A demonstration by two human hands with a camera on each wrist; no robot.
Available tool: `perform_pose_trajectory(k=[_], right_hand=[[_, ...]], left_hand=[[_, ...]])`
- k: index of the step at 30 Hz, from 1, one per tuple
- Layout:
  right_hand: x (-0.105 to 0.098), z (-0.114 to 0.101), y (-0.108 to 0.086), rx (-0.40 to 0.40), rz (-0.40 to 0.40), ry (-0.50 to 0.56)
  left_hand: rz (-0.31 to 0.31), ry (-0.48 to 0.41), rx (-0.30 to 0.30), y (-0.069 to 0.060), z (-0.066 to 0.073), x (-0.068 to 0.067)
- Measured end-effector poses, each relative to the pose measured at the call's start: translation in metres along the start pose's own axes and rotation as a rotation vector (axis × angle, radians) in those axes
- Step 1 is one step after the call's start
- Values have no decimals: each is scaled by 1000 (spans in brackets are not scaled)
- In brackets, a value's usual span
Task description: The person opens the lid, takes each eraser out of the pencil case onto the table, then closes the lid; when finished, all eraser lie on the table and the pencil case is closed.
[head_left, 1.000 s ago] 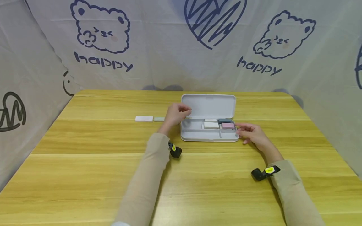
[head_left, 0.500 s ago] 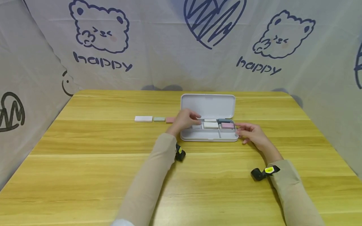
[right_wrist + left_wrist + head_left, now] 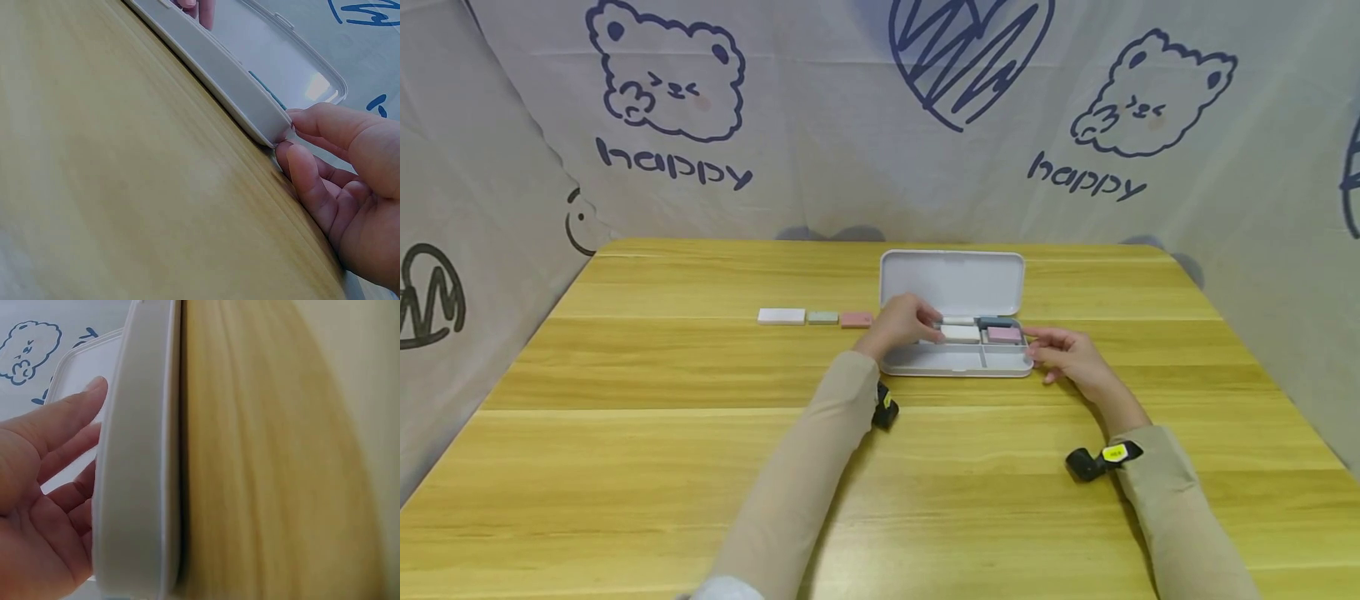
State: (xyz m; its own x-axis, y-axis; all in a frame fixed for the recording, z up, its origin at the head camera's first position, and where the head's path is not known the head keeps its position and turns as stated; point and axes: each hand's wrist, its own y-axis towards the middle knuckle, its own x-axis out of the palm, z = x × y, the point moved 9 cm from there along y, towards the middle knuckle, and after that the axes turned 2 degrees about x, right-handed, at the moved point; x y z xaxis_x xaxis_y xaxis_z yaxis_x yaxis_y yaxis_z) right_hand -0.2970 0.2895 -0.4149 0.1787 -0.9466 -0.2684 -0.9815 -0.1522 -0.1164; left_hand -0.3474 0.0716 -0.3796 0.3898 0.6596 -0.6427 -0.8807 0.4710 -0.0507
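Where the left hand [image 3: 906, 322] reaches: into the case [image 3: 925, 372], fingertips just beside its white block [image 3: 960, 334]; whether they pinch, cannot tell.
Right hand [image 3: 1070, 357]: bent fingers touching the case's right end; grip unclear.

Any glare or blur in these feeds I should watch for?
Right wrist: bright glare patch on the lid; head: mild sheen on the table near the bottom edge, erasers fairly clear; left wrist: table grain soft, pale shape at upper right too blurred to identify.
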Motion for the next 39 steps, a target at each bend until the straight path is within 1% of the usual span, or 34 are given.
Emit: perform_pose_trajectory(k=[5, 12, 19, 23, 28, 32, 36, 39], right_hand=[[0, 0, 0, -3, -1, 6], [0, 0, 1, -7, -5, 8], [0, -1, 1, -14, -4, 6], [1, -1, 1, -19, -7, 9], [0, 0, 1, -26, -7, 10], [0, 1, 2, -27, -1, 4], [0, 2, 2, -22, 4, 4], [0, 2, 3, -22, 7, 3]], left_hand=[[1, 35, -29, 0, 0, 2], [0, 80, -42, 1, 2, 3], [4, 110, -18, 0, 7, 2], [12, 103, -1, 0, 6, 2], [40, 60, 23, -1, 5, 0], [53, -12, 25, -2, 4, 0], [59, -102, -3, -4, 3, 0], [66, -145, -28, -5, 2, 0]])
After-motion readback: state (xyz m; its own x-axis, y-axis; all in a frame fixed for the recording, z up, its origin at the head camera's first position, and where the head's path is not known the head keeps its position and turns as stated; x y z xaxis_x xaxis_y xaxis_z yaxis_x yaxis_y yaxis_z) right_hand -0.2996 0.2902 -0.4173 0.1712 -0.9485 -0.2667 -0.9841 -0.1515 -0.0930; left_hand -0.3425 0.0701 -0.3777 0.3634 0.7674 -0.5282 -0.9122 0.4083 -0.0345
